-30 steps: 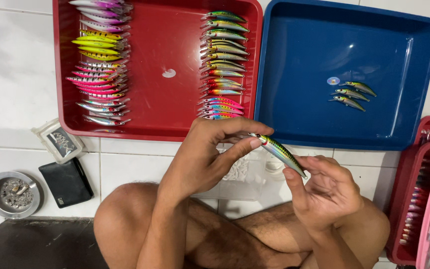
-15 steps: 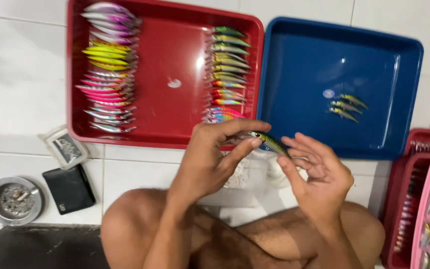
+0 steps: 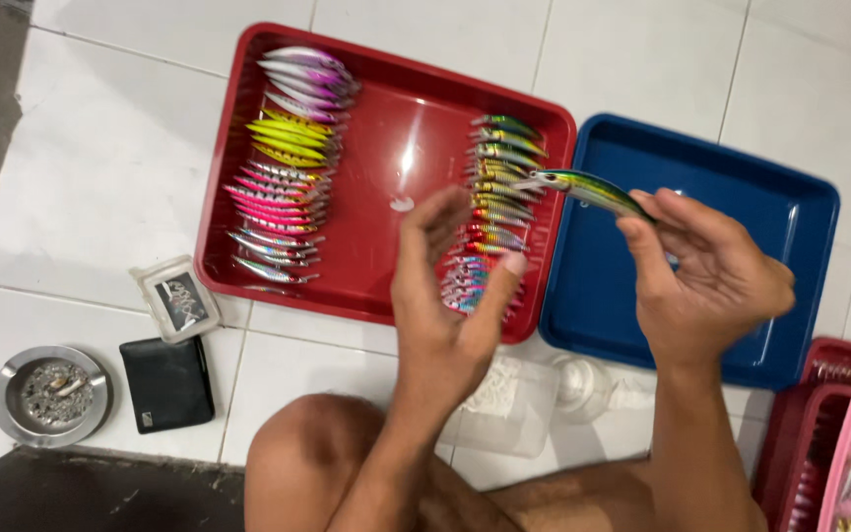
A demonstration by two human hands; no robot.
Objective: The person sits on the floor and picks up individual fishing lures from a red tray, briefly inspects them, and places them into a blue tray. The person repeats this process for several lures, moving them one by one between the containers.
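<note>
While right hand (image 3: 706,281) pinches a lure (image 3: 588,189), spread left hand (image 3: 450,296) blocks the red tray (image 3: 386,172).

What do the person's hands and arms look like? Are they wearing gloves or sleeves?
No gloves and no sleeves. The left hand and the right hand are both bare, and so are the forearms, which have some hair on them. I can't see any rings, watch or bracelets.

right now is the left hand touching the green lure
Apart. The head view shows the left hand open with fingers spread, and red tray showing between it and the green lure, which only the right hand pinches.
</note>
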